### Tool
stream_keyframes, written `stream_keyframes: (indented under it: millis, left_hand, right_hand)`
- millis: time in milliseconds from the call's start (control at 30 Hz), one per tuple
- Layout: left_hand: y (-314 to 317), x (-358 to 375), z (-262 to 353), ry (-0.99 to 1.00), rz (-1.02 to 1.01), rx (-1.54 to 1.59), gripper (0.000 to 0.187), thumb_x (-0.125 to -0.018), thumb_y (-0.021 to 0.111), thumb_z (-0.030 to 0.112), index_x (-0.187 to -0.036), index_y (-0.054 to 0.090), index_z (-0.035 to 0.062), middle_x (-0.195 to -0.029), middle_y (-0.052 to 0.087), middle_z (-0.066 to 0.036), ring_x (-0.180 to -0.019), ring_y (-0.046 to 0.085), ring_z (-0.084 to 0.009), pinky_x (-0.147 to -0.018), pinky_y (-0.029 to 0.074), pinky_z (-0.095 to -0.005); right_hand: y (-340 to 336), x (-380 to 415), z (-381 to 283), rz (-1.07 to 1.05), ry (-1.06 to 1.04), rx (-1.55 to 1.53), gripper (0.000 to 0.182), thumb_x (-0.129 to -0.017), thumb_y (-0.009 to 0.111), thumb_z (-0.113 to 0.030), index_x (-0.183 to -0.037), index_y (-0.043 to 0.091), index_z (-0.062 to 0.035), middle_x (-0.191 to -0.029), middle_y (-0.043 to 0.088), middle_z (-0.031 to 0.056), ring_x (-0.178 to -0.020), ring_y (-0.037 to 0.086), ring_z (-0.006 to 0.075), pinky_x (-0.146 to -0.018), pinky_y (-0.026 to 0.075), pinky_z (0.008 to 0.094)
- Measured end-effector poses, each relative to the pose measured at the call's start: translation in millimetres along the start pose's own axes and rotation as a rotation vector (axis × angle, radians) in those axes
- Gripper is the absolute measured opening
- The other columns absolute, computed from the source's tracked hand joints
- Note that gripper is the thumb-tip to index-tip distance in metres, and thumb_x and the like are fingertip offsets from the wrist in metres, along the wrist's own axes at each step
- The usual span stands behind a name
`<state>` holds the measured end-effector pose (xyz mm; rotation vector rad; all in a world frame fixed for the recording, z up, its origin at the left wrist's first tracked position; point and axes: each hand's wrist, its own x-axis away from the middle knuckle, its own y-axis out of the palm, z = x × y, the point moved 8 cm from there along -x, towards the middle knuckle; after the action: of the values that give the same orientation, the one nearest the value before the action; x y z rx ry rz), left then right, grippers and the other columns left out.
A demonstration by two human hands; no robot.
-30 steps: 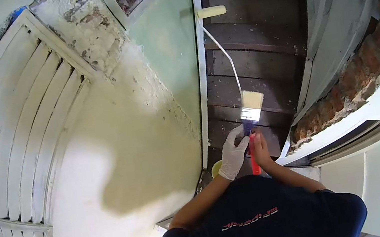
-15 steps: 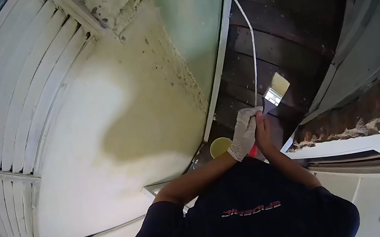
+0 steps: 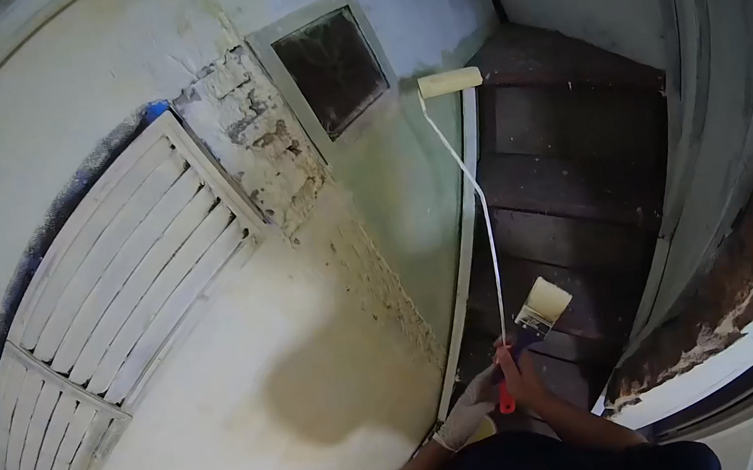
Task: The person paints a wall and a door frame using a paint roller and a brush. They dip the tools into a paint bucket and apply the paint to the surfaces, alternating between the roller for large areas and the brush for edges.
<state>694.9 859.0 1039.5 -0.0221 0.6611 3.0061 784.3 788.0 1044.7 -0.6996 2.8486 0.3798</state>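
Note:
My right hand (image 3: pixel 523 382), bare, is closed around the grip of a long-framed paint roller, whose red handle end (image 3: pixel 506 400) sticks out below. Its white metal rod runs up to a cream roller sleeve (image 3: pixel 450 82) near the wall. My left hand (image 3: pixel 473 411), in a whitish glove, is closed close against the right one, at the dark handle of a wide paintbrush. The pale bristles (image 3: pixel 546 300) point up and right, just right of the rod. Where the hands overlap, the fingers are partly hidden.
Dark wooden stairs (image 3: pixel 567 171) climb ahead. On the left stands a pale wall (image 3: pixel 208 365) with a louvred panel (image 3: pixel 131 268), crumbling plaster (image 3: pixel 265 144) and a small framed window (image 3: pixel 333 71). Broken brickwork (image 3: pixel 731 303) edges the right. A yellowish container (image 3: pixel 482 431) is partly hidden by my forearm.
My view has tilted up, bringing the window and upper stairs into sight. The roller and brush sit lower in view, and the roller sleeve has turned nearly level. The red handle shows more.

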Motion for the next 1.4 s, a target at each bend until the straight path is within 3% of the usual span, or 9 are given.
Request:
stream_keyframes:
  millis: [200, 367, 467, 667, 733, 867, 900, 1000, 1400]
  left_hand:
    - [-23.4, 1.7, -38.9, -0.154, -0.017, -0.587, 0.068, -0.085, 0.064, 0.012, -0.142, 0.029, 0.0022, -0.127, 0.050, -0.010, -0.111, 0.051, -0.0171, -0.094, 0.044, -0.0332]
    - [-31.9, 11.3, -36.3, -0.148, 0.289, -0.364, 0.078, -0.080, 0.063, 0.006, -0.146, 0.022, 0.0043, -0.119, 0.053, -0.008, -0.105, 0.053, -0.0166, -0.092, 0.045, -0.0321]
    - [-42.7, 10.4, 0.9, 0.234, 0.486, -0.620, 0.069, -0.080, 0.065, 0.007, -0.141, 0.033, 0.0034, -0.116, 0.059, -0.013, -0.104, 0.058, -0.0199, -0.087, 0.048, -0.0341]
    - [-57.5, 14.6, 6.5, 0.259, 0.618, -0.489, 0.035, -0.083, 0.068, 0.019, -0.112, 0.056, 0.0024, -0.092, 0.064, -0.015, -0.087, 0.063, -0.0218, -0.076, 0.049, -0.0364]
    - [-59.2, 20.8, 13.3, 0.252, 0.712, -0.601, 0.031, -0.085, 0.066, 0.019, -0.109, 0.056, 0.0021, -0.090, 0.063, -0.015, -0.083, 0.061, -0.0220, -0.074, 0.048, -0.0345]
    - [-54.6, 38.2, 47.6, 0.208, 0.841, -0.810, 0.027, -0.085, 0.067, 0.017, -0.106, 0.057, 0.0023, -0.091, 0.063, -0.012, -0.084, 0.059, -0.0169, -0.076, 0.048, -0.0317]
    - [-55.6, 43.7, 52.4, 0.131, 0.867, -0.865, 0.025, -0.085, 0.067, 0.016, -0.105, 0.058, 0.0029, -0.094, 0.062, -0.010, -0.085, 0.059, -0.0152, -0.078, 0.047, -0.0305]
    - [-62.4, 43.3, 40.5, 0.042, 0.660, -0.645, 0.028, -0.083, 0.069, 0.017, -0.105, 0.058, 0.0029, -0.093, 0.062, -0.012, -0.085, 0.059, -0.0162, -0.077, 0.048, -0.0311]
    - [-89.9, 76.3, 19.6, 0.089, 0.886, -0.561, 0.038, -0.085, 0.069, 0.028, -0.112, 0.063, 0.0010, -0.090, 0.068, -0.005, -0.084, 0.058, -0.0075, -0.075, 0.049, -0.0285]
  right_hand:
    - [21.6, 8.0, -0.6, -0.087, -0.048, -0.013, 0.022, -0.098, 0.049, -0.020, -0.108, 0.053, -0.0004, -0.085, 0.055, 0.0030, -0.079, 0.054, 0.0110, -0.072, 0.044, 0.0277]
    - [34.8, 6.0, -30.0, -0.191, -0.141, 0.068, 0.023, -0.096, 0.052, -0.020, -0.101, 0.057, 0.0013, -0.091, 0.059, 0.0064, -0.085, 0.055, 0.0146, -0.074, 0.044, 0.0310]
    - [48.0, 1.4, -62.6, -0.379, -0.048, 0.093, 0.024, -0.096, 0.051, -0.020, -0.101, 0.057, 0.0021, -0.091, 0.058, 0.0066, -0.085, 0.053, 0.0137, -0.075, 0.044, 0.0311]
    - [54.1, 4.6, -74.4, -0.482, -0.153, 0.072, 0.047, -0.099, 0.046, -0.019, -0.139, 0.034, 0.0026, -0.117, 0.055, 0.0107, -0.107, 0.050, 0.0140, -0.094, 0.039, 0.0285]
    - [46.2, 10.9, -68.8, -0.395, 0.028, -0.226, 0.054, -0.100, 0.043, -0.019, -0.146, 0.024, 0.0009, -0.128, 0.052, 0.0130, -0.119, 0.048, 0.0198, -0.102, 0.035, 0.0320]
    - [11.4, 12.3, -66.5, -0.309, 0.145, -0.130, 0.053, -0.102, 0.039, -0.029, -0.146, 0.025, -0.0019, -0.117, 0.056, 0.0118, -0.095, 0.060, 0.0168, -0.082, 0.047, 0.0296]
    - [5.3, 11.7, -53.7, -0.200, 0.188, -0.313, 0.052, -0.101, 0.042, -0.033, -0.141, 0.033, -0.0008, -0.096, 0.058, 0.0070, -0.070, 0.056, 0.0111, -0.065, 0.045, 0.0253]
    - [-23.5, 17.0, -13.6, -0.109, 0.315, -0.274, 0.045, -0.101, 0.044, -0.035, -0.128, 0.047, 0.0000, -0.077, 0.053, 0.0023, -0.056, 0.045, 0.0073, -0.054, 0.039, 0.0231]
    - [-49.5, 41.1, 17.0, 0.108, 0.452, -0.051, 0.043, -0.095, 0.055, -0.040, -0.076, 0.059, -0.0017, -0.053, 0.041, -0.0018, -0.042, 0.037, 0.0082, -0.041, 0.030, 0.0262]
